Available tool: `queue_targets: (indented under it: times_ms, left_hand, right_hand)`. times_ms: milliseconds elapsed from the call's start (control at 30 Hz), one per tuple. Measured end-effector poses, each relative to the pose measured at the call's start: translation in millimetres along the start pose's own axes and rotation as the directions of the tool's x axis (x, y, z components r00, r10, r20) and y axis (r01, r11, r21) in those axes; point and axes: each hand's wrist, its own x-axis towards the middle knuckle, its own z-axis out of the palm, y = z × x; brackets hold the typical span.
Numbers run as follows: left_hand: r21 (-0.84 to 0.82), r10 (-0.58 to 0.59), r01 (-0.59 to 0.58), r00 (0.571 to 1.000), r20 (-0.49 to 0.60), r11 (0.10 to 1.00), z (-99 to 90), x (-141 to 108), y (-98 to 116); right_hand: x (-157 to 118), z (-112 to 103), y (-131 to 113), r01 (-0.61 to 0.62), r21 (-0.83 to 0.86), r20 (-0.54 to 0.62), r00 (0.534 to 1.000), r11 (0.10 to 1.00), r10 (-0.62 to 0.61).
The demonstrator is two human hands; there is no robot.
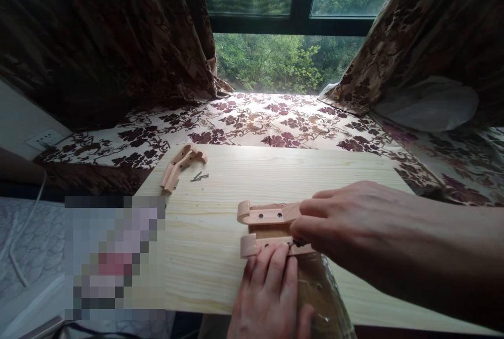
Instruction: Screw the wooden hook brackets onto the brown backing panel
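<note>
Two light wooden hook-shaped pieces lie side by side across a brown, plastic-wrapped board. Dark holes show in the farther wooden piece (270,216). My left hand (268,289) rests palm down, its extended fingertips pressing on the nearer wooden piece (249,245). From the right, my right hand (326,218) reaches over both pieces with its fingers curled together. A small dark thing shows at its fingertips by the nearer piece, too hidden to name. The wrapped board (321,289) extends toward me beneath the hands.
More curved wooden pieces (179,166) lie at the table's far left, beside several screws (199,177). The pale wooden table (205,276) stands before a flower-patterned window seat (275,118). A pixelated patch covers the left edge.
</note>
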Motion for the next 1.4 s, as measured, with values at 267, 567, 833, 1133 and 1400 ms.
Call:
queue_targets:
  times_ms: [267,567,833,1133,1400]
  left_hand:
    - [-0.035,0.022,-0.02,0.999,0.045,0.999,3.6,-6.0,-2.0]
    - [-0.039,0.015,-0.014,1.0,0.023,0.999,2.9,-4.6,0.6]
    - [-0.036,-0.024,0.025,1.0,0.004,0.999,-1.4,-0.4,3.9]
    - [-0.078,-0.028,0.028,1.0,0.001,0.997,1.1,-0.9,2.0]
    - [-0.131,-0.038,0.045,0.998,0.056,0.99,2.0,-4.4,2.3]
  right_hand:
    - [2.6,9.0,-8.2,-0.08,0.057,-0.004,0.997,0.995,0.081]
    - [3.2,-0.8,0.1,0.018,0.086,0.032,0.999,0.996,-0.02]
    - [0.2,-11.8,-3.9,-0.004,0.148,0.055,0.999,0.989,-0.004]
    - [6.1,7.4,6.5,0.037,0.082,0.002,0.999,0.996,-0.037]
    - [8.5,-8.9,-3.7,0.086,0.122,0.098,0.99,0.989,-0.098]
